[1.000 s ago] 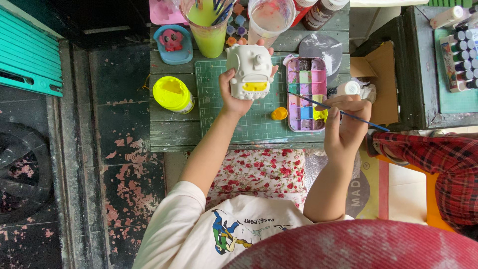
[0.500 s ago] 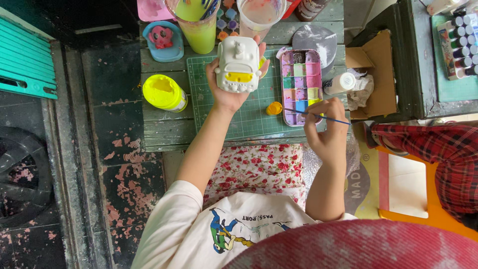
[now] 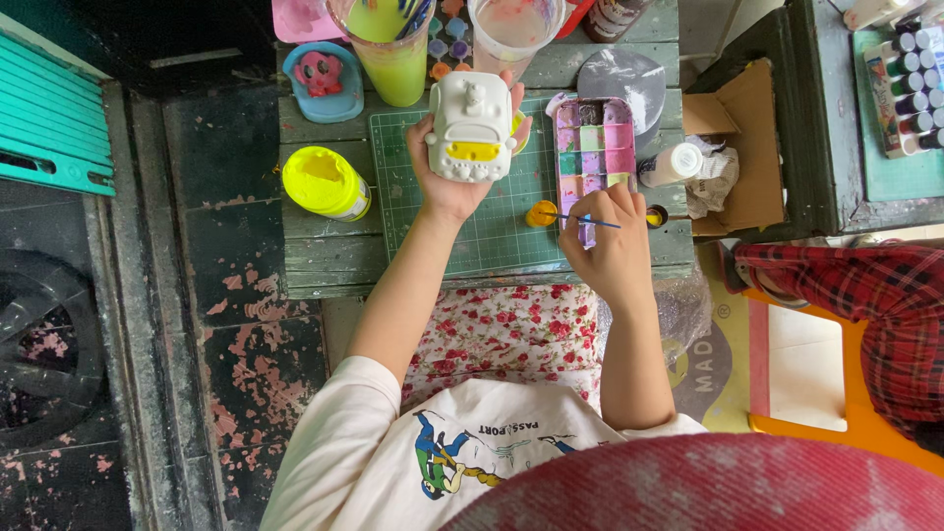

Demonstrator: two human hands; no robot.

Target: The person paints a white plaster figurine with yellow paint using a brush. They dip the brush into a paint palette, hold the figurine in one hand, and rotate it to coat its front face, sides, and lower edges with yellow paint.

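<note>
My left hand (image 3: 444, 177) holds up a white ceramic figure (image 3: 471, 125) with a yellow painted patch, above a green cutting mat (image 3: 492, 236). My right hand (image 3: 607, 241) grips a thin blue-handled paintbrush (image 3: 582, 220), whose tip points left toward a small yellow paint cap (image 3: 540, 212). A paint palette (image 3: 593, 152) with pink, green and purple wells lies just beyond my right hand.
On the wooden table (image 3: 324, 261) stand a yellow paint pot (image 3: 322, 183), a green water cup (image 3: 391, 49), a clear cup (image 3: 513, 28) and a blue dish (image 3: 323, 77). A cardboard box (image 3: 737, 147) holds a white bottle (image 3: 672, 164). Paint bottles (image 3: 910, 88) sit far right. Another person's plaid sleeve (image 3: 846, 285) is at right.
My right hand moved left with the brush, from right of the palette to its near end. My left hand still holds the figure up over the mat.
</note>
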